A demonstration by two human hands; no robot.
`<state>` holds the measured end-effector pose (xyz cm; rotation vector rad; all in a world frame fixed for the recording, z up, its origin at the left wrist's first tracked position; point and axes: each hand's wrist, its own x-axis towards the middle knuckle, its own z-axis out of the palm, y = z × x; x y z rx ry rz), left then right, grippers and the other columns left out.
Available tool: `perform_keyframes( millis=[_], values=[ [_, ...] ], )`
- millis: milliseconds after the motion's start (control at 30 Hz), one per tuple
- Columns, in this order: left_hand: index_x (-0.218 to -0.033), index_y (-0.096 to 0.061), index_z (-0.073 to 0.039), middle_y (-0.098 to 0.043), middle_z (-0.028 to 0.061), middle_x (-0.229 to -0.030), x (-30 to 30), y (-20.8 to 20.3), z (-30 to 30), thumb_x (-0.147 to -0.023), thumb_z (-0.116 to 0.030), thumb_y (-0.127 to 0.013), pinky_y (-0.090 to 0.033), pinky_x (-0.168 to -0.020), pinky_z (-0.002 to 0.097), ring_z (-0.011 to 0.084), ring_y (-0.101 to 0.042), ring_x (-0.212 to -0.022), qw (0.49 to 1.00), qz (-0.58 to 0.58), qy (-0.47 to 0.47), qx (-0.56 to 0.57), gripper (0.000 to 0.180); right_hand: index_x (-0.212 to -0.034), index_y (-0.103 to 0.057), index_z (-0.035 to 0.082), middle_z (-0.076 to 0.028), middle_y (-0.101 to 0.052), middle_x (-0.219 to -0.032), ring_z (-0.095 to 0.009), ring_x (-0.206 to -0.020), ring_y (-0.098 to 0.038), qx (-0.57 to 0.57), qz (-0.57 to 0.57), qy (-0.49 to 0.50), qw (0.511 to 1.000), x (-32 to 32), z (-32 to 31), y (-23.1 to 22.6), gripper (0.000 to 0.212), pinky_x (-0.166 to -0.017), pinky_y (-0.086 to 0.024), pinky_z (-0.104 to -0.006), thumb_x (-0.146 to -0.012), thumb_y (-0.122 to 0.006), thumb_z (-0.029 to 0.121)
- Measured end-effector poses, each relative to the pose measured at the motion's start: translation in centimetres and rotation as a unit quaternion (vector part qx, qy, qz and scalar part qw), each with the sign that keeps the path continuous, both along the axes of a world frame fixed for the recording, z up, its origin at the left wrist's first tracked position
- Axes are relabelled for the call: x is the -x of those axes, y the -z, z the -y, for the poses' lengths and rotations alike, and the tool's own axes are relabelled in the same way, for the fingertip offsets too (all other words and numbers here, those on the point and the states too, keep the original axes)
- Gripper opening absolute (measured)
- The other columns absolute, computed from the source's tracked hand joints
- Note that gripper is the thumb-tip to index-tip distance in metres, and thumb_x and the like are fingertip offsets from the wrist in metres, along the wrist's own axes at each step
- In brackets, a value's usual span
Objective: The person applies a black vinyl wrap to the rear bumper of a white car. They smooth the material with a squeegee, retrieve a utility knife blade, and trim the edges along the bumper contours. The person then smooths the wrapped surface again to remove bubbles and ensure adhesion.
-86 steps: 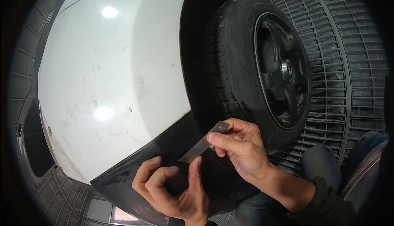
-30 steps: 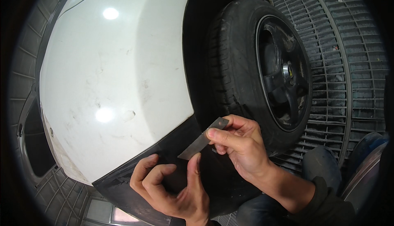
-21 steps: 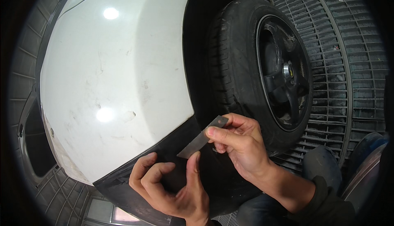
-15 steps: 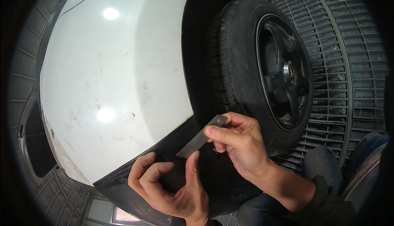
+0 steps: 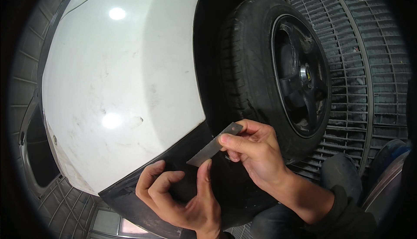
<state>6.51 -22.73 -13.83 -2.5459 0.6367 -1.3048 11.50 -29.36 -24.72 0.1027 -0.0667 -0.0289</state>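
A flat grey snap-off knife blade (image 5: 204, 153), with a small hole at one end, slants across the black lower trim (image 5: 173, 163) of a white car body panel (image 5: 113, 82). My right hand (image 5: 256, 150) pinches it between thumb and fingers near the holed end. Below the pointed end is my left hand (image 5: 182, 200), fingers curled and apart, its raised thumb at the blade's lower edge. Whether the thumb presses on the blade I cannot tell. Scuffs and a small chip (image 5: 139, 119) mark the white panel.
Beyond my right hand stands a black tyre (image 5: 247, 61) with a dark spoked rim (image 5: 299, 78). Metal floor grating (image 5: 347, 65) runs along the right. My knees (image 5: 341, 178) are close at lower right. A car's side mirror or window part (image 5: 41, 148) shows at far left.
My right hand has shifted very slightly to the right with the blade. The left hand stays almost still, thumb by the blade.
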Motion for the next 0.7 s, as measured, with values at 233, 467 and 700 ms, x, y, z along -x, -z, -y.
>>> perform_keyframes(
  millis=[233,467,700],
  values=[
    [-0.095,-0.058,-0.008,-0.053,0.0139,-0.117,-0.25,-0.01,0.2,-0.071,-0.018,-0.097,-0.046,-0.098,0.0389,0.0265,-0.056,-0.114,1.0,0.004,-0.003,-0.005,0.047,-0.087,-0.072,0.001,-0.005,-0.068,-0.077,-0.006,-0.063,-0.054,-0.009,-0.006,0.02,1.0,-0.29,-0.04,-0.18,0.008,-0.057,-0.041,-0.0202,-0.091,-0.077,0.006],
    [-0.095,-0.058,-0.008,-0.053,0.014,-0.118,-0.37,0.11,0.27,-0.071,-0.018,-0.098,-0.046,-0.098,0.0392,0.0265,-0.056,-0.114,1.0,0.01,-0.003,0.005,0.047,-0.087,-0.072,0.001,-0.005,-0.068,-0.077,-0.006,-0.063,-0.055,-0.004,-0.012,0.016,1.0,-0.37,-0.01,-0.34,0.008,-0.058,-0.041,-0.0201,-0.091,-0.077,0.006],
    [-0.096,-0.058,-0.008,-0.053,0.0139,-0.118,-0.66,-0.16,0.63,-0.071,-0.018,-0.098,-0.047,-0.098,0.0403,0.0264,-0.056,-0.115,1.0,0.01,-0.001,0.008,0.048,-0.087,-0.072,0.001,-0.005,-0.069,-0.078,-0.006,-0.063,-0.055,0.0,-0.006,0.019,1.0,-0.73,0.56,-0.71,0.008,-0.057,-0.041,-0.0201,-0.09,-0.077,0.006]
  ],
)
